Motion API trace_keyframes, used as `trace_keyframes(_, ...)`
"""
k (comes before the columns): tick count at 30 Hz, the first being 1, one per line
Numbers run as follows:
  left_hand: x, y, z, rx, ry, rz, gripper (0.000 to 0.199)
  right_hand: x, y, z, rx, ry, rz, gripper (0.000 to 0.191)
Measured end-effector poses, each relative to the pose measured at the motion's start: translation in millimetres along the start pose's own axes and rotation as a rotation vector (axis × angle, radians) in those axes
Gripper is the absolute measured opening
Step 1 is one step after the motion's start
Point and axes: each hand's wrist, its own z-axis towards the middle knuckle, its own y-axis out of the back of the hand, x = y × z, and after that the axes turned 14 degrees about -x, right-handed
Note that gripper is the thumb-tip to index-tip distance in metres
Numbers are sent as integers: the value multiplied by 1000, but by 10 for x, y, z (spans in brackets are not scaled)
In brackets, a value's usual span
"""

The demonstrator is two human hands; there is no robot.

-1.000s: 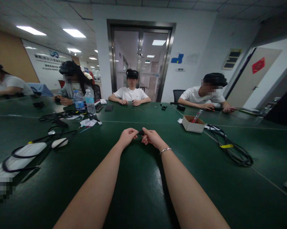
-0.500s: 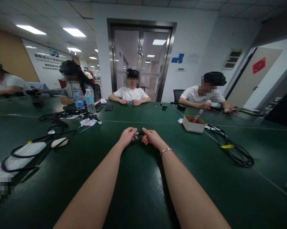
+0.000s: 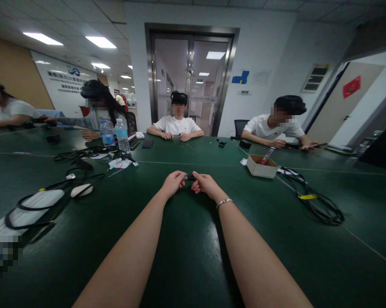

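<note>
Between my two hands is a small dark object [image 3: 190, 177] with a lighter, metallic-looking end on the left. My left hand [image 3: 174, 184] pinches that lighter end between thumb and fingers. The dark end is gripped by my right hand [image 3: 206, 185], its other fingers curled below; a silver bracelet [image 3: 225, 202] is on that wrist. Both hands are just above the green table [image 3: 186, 231], close together. Much of the small object is covered by my fingertips, so I cannot make out exactly what it is.
Right of my hands stand an open box [image 3: 261, 167] and coiled black cable [image 3: 322, 205]. To the left are a white mouse [image 3: 81, 190], a white power strip [image 3: 40, 209], cables, papers and two water bottles [image 3: 122, 136]. Several people sit around the table.
The whole view has shifted very slightly. My hands keep the same hold on the small object. At the right, the other person's hands have moved a little.
</note>
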Motion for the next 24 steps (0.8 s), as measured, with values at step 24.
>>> trace_keyframes(24,28,-4,7,-22,-41,12,24,32,-12,-42,5,-4,-3,28)
